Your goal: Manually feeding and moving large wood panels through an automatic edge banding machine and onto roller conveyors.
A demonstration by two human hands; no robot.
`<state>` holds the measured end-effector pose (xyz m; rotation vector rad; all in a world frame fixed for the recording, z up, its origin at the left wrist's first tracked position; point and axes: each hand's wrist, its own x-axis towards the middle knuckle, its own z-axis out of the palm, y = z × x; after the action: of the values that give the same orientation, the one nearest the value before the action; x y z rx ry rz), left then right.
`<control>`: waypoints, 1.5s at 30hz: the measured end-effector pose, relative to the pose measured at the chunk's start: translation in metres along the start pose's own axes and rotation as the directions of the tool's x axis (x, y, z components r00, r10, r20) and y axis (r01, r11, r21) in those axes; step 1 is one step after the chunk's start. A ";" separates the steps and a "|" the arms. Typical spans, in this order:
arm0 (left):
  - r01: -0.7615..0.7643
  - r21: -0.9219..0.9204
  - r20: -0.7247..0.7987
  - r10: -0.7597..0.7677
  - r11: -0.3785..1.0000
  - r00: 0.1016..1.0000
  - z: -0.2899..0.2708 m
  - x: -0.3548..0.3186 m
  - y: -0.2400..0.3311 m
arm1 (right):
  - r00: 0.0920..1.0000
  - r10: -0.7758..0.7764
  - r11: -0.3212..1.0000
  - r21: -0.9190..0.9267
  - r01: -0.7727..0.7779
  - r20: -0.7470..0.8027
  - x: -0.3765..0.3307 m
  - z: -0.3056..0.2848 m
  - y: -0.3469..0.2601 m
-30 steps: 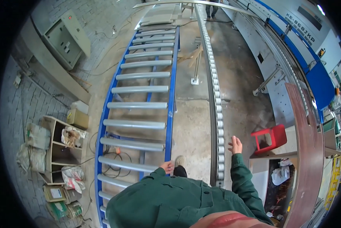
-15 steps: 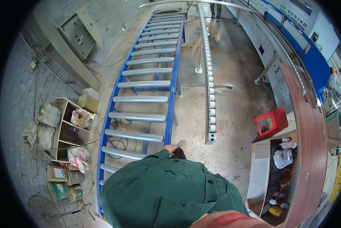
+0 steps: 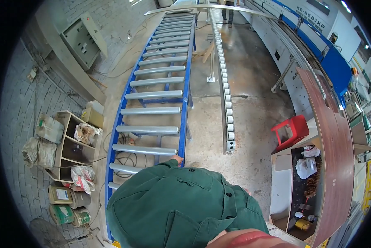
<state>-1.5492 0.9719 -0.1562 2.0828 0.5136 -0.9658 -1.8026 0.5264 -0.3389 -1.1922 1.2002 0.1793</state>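
My left hand (image 3: pixel 177 158) shows just past the front of my green jacket (image 3: pixel 189 194), at the right-hand blue side rail (image 3: pixel 184 120) of a roller conveyor. It lies beside or on the rail, close to the end of a grey roller (image 3: pixel 146 149). Most of its fingers are hidden, so their grip cannot be made out. The jacket covers the near end of the conveyor. My right hand is out of sight.
Right of the conveyor runs a narrow rail of small white wheels (image 3: pixel 228 111). A red stool (image 3: pixel 292 131) and a brown-topped cabinet (image 3: pixel 334 165) stand at right, before a long machine (image 3: pixel 272 53). Shelves (image 3: pixel 63 151) and buckets (image 3: pixel 61 213) line the left wall. Someone's legs (image 3: pixel 227 16) show far off.
My left hand has shifted slightly left, from over the rail to its inner side. The dark shoe beside it has gone from sight. The whole view has shifted a little.
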 end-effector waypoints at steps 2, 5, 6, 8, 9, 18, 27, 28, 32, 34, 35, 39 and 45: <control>-0.092 -0.012 -0.005 0.092 0.996 0.996 0.003 0.008 0.001 | 1.000 -0.002 1.000 -0.022 0.002 -0.010 -0.015 0.008 -0.014; -0.083 -0.017 -0.015 0.083 0.996 0.996 0.009 0.012 0.003 | 1.000 -0.010 0.998 -0.066 0.008 -0.023 -0.027 0.015 -0.029; -0.095 -0.011 -0.021 0.095 0.995 0.995 0.010 0.013 0.004 | 1.000 -0.011 0.997 -0.078 0.009 -0.024 -0.027 0.017 -0.030; -0.106 -0.008 -0.028 0.106 0.994 0.994 0.010 0.013 0.002 | 1.000 -0.013 0.995 -0.103 0.010 -0.026 -0.025 0.020 -0.033; -0.106 0.017 -0.037 0.107 0.994 0.994 0.009 0.014 0.000 | 1.000 -0.014 0.993 -0.118 0.011 -0.026 -0.024 0.021 -0.035; -0.016 0.168 -0.001 0.017 0.986 1.000 -0.006 0.009 0.000 | 0.930 -0.155 -0.079 -0.942 0.325 0.334 0.019 -0.017 0.001; -0.104 0.138 0.027 0.101 0.985 0.995 -0.004 0.021 -0.002 | 0.886 -0.289 0.097 -0.909 0.405 0.363 -0.016 0.007 -0.035; -0.120 0.183 0.036 0.115 0.976 0.993 -0.004 0.021 0.001 | 0.900 -0.287 0.177 -0.905 0.388 0.329 -0.018 0.008 -0.038; -0.070 0.199 0.048 0.062 0.977 0.997 -0.006 0.019 0.005 | 0.944 -0.253 0.480 -0.820 0.311 0.210 -0.025 0.016 -0.044; -0.101 0.242 0.066 0.087 0.965 0.994 -0.009 0.021 0.001 | 0.962 -0.219 0.614 -0.743 0.266 0.163 -0.028 0.023 -0.045; -0.101 0.242 0.067 0.087 0.965 0.994 -0.008 0.020 0.001 | 0.970 -0.200 0.677 -0.697 0.237 0.136 -0.029 0.025 -0.046; -0.028 0.139 0.046 0.022 0.990 0.999 -0.011 0.016 -0.007 | 0.993 -0.100 0.875 -0.471 0.115 0.057 -0.031 0.032 -0.049; -0.071 0.150 0.037 0.066 0.986 0.997 -0.014 0.019 -0.007 | 0.997 0.070 0.967 -0.243 -0.078 -0.040 -0.039 0.036 -0.060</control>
<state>-1.5355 0.9876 -0.1683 2.2002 0.3597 -1.0239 -1.7577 0.5462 -0.2758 -1.3687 1.2776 0.3749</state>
